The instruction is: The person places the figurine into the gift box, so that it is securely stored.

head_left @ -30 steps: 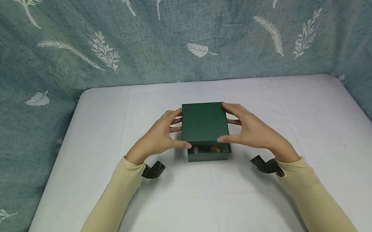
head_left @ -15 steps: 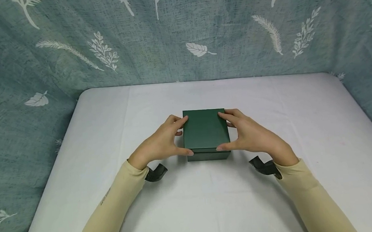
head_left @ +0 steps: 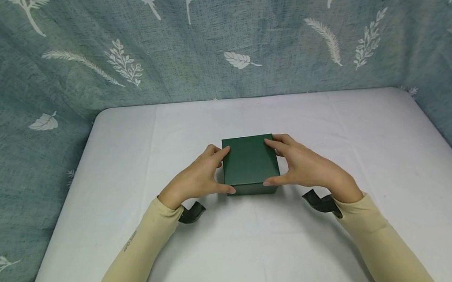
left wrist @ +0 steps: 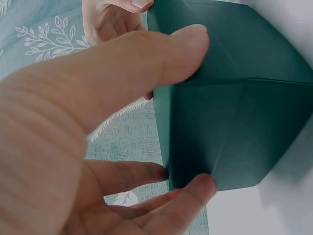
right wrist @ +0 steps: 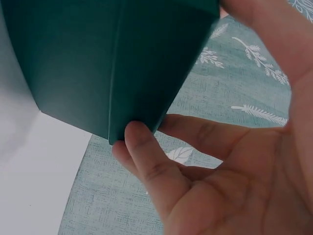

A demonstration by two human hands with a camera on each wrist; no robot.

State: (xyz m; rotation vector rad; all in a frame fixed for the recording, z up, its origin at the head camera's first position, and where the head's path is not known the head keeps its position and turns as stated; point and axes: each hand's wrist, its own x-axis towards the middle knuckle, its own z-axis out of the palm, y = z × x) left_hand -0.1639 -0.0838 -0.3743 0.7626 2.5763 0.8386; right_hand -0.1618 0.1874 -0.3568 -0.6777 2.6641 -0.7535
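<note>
A dark green square box (head_left: 249,161) stands on the white table, its lid (left wrist: 220,49) down over the base. My left hand (head_left: 198,176) grips the lid's left side, thumb at the front corner and fingers toward the back. On the opposite side my right hand (head_left: 305,163) holds the lid the same way, its thumb at the front edge. In the right wrist view, the fingertips (right wrist: 139,134) press the box's side close to the lid's lower edge. The inside of the box is hidden.
White cloth covers the table (head_left: 258,244). A blue-green curtain (head_left: 187,60) with white leaf prints hangs behind and at both sides. Black straps (head_left: 192,212) sit at both wrists, below the beige sleeves.
The lid has come down and toward me over the base, covering the colourful contents that showed at the front. Both hands moved with it, keeping hold of its sides.
</note>
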